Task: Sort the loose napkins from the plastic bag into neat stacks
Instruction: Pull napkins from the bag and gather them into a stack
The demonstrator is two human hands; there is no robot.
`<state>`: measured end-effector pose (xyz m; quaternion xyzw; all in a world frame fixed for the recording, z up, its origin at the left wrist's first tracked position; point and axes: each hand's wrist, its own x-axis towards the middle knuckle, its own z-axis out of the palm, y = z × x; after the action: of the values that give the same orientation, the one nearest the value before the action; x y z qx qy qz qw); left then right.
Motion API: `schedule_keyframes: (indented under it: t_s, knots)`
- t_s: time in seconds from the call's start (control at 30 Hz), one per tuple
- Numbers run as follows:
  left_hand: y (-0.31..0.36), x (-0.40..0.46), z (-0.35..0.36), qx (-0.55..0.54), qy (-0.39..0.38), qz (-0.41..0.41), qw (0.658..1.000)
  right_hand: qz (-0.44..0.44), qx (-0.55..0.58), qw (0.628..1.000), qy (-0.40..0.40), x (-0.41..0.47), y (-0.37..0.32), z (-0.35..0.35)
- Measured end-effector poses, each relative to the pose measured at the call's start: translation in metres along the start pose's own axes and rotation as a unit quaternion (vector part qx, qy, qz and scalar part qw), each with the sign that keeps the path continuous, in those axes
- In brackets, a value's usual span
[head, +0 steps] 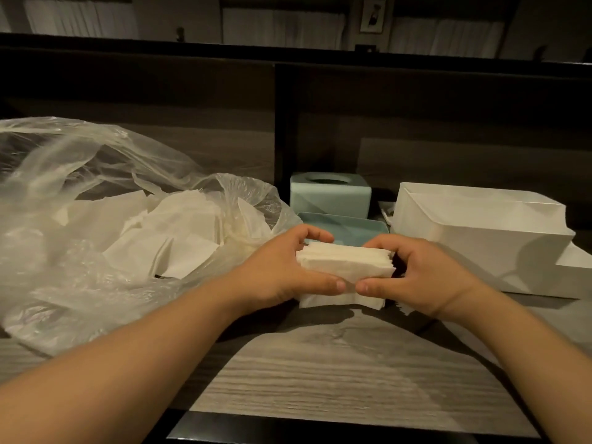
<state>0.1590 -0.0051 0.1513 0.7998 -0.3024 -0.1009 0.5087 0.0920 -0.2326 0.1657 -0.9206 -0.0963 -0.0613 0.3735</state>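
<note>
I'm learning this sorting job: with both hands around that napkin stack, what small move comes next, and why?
Probably tap the napkin stack square, since its right edges look fanned. The left hand and right hand grip its ends just above a loose napkin on the table.

Held stack of napkins (344, 262): plain white, no print. Loose napkins (166, 238) left of the grip: same white, seen through the clear, faintly milky plastic bag (80, 174). Behind the grip: pale mint-green box (330, 195) and matching mint-green tray (346, 224). Right of the grip: plain white bin (480, 232). Under the grip: table (336, 373) in grey woodgrain with a black front edge.
</note>
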Motion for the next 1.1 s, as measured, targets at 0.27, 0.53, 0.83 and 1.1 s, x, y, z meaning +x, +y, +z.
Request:
schedule_keyframes:
  t_s: [0.27, 0.53, 0.83, 1.1]
  knots:
    - [-0.0039, -0.0006, -0.003, -0.025, 0.025, -0.012, 0.999, 0.054, -0.138, 0.986, 0.08, -0.0005, -0.0021, -0.0024]
    - [-0.0059, 0.0012, -0.0042, 0.042, 0.0, 0.011, 0.999, 0.035, -0.219, 0.975, 0.021, -0.0012, -0.0031, -0.0014]
    - [-0.0072, 0.0009, -0.0019, -0.002, 0.003, 0.021, 1.0, 0.043, -0.057, 0.994, 0.083, 0.0024, -0.0006, -0.0009]
    - [-0.0047, -0.0013, -0.0028, -0.004, 0.006, 0.018, 1.0, 0.05, -0.073, 0.996, 0.001, -0.0005, -0.0037, -0.0005]
